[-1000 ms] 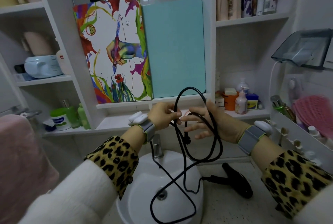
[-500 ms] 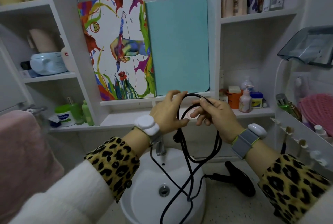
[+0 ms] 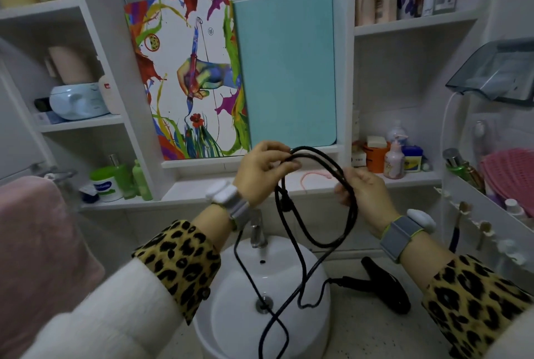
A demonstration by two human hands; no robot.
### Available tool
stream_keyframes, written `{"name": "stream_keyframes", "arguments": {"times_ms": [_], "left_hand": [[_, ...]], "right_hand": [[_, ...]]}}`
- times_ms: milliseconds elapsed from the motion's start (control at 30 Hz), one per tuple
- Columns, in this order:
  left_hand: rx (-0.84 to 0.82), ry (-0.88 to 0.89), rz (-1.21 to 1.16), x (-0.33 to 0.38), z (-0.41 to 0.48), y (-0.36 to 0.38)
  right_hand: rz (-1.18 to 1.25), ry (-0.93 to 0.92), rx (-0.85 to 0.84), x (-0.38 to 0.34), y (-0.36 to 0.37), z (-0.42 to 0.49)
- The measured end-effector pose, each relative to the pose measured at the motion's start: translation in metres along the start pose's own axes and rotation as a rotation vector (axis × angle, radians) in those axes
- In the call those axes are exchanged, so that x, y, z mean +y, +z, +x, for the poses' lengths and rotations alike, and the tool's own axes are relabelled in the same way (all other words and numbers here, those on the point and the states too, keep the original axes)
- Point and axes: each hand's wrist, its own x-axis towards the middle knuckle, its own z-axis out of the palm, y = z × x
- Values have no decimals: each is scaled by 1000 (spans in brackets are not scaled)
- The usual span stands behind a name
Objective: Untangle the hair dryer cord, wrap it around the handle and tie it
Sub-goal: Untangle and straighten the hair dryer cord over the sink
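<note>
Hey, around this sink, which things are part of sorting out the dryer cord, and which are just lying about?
Part of the job: cord, hair dryer, left hand and right hand, both holding the cord.

Just lying about: sink, faucet, green bottles, pink towel, pump bottle.

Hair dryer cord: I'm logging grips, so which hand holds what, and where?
Both hands hold the cord: the left hand pinches the loop's top, the right hand grips its right side. The hair dryer lies untouched.

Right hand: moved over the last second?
Yes. The right hand, holding the black cord, shifted right: its fingertips, earlier left of the right edge of the turquoise rectangular board, now sit directly below it.
</note>
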Motion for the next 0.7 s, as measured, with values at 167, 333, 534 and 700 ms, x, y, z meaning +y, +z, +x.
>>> {"name": "stream_keyframes", "arguments": {"times_ms": [167,333,534,700], "left_hand": [[167,-355,-639,4,14,-23],[189,-456,-599,4,19,-26],[178,-566,-399,2,26,-13],[1,-581,-232,-7,22,16]], "right_hand": [[-102,199,110,30,-26,7],[-243,197,45,33,-22,-6],[-323,30,-288,10,-2,-7],[-367,-93,-348,14,2,2]]}}
